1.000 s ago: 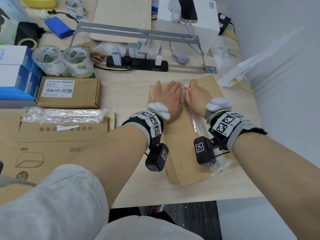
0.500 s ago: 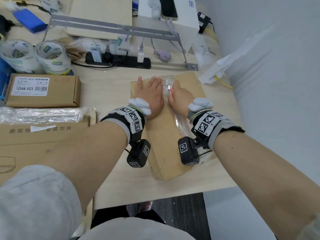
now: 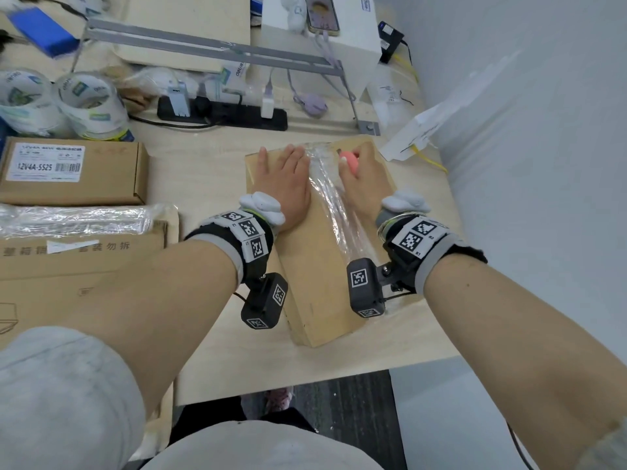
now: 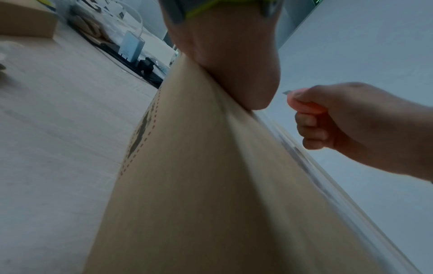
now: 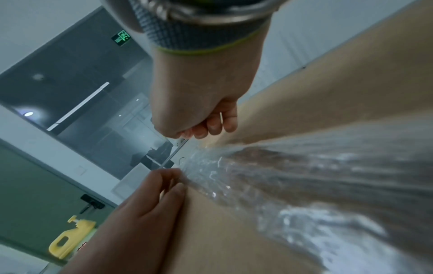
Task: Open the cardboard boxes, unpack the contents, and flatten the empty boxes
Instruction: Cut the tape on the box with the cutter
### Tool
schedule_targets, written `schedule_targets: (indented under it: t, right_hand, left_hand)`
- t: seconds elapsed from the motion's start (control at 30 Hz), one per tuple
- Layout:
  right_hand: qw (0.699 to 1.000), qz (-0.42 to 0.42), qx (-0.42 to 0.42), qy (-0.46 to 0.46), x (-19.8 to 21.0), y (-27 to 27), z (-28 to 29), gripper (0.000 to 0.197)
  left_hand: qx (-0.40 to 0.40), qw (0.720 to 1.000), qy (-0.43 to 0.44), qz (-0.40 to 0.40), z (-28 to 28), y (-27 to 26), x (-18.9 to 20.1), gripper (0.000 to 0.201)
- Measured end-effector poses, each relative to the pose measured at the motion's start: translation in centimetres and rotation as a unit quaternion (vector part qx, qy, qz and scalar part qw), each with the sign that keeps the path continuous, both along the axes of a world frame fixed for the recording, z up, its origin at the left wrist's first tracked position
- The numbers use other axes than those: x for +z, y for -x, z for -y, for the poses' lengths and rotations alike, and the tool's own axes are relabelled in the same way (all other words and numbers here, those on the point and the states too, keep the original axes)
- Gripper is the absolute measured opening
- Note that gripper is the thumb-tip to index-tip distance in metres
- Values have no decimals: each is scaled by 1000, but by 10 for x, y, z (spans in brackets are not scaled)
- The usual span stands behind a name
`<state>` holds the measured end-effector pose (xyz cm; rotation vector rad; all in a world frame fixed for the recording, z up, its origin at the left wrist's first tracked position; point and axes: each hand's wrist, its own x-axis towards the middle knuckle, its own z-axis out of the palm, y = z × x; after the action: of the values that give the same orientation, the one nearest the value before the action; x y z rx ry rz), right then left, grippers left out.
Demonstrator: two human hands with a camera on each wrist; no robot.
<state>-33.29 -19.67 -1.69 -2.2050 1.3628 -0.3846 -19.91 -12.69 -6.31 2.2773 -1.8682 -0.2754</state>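
A long brown cardboard box (image 3: pixel 319 266) lies on the table in front of me, with a strip of crinkled clear tape (image 3: pixel 334 205) along its top seam. My left hand (image 3: pixel 283 174) presses flat on the box's far left part, fingers straight. My right hand (image 3: pixel 361 171) grips a small pink cutter (image 3: pixel 349 161) at the far end of the tape; its short blade (image 4: pixel 286 92) pokes out past the thumb. In the right wrist view the curled fingers (image 5: pixel 211 126) sit just above the tape (image 5: pixel 293 176).
On the left lie a small labelled carton (image 3: pixel 73 171), a larger taped box (image 3: pixel 81 252) and two tape rolls (image 3: pixel 61 103). A black power strip (image 3: pixel 220 111), a white box (image 3: pixel 325 39) with a phone and a metal rail stand behind. White wall close on the right.
The right hand has lifted slightly at the tape's far end, so the pink cutter now shows. The left hand stays pressed on the box. The head view has shifted.
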Motion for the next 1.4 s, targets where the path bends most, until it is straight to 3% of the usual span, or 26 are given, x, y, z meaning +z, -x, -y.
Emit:
schedule_targets:
  t: [0.3,0.5,0.83,1.4]
  right_hand:
    - [998,-42,56,8,-9,-40,23,26]
    - [988,-121,94,21,-13,-45,27,26]
    - [978,-185,97,-1,-15,-55,35,26]
    - [975,-210,79,-7,-16,-50,26,32]
  left_hand:
    - [-6,1000,6,5,-3,0,-2,44]
    - [-8,999,-16,29,-1,2,0,47]
    - [-2,1000,-10,11,0,2,1,48]
    - [0,1000,-9,20,0,4,1,47]
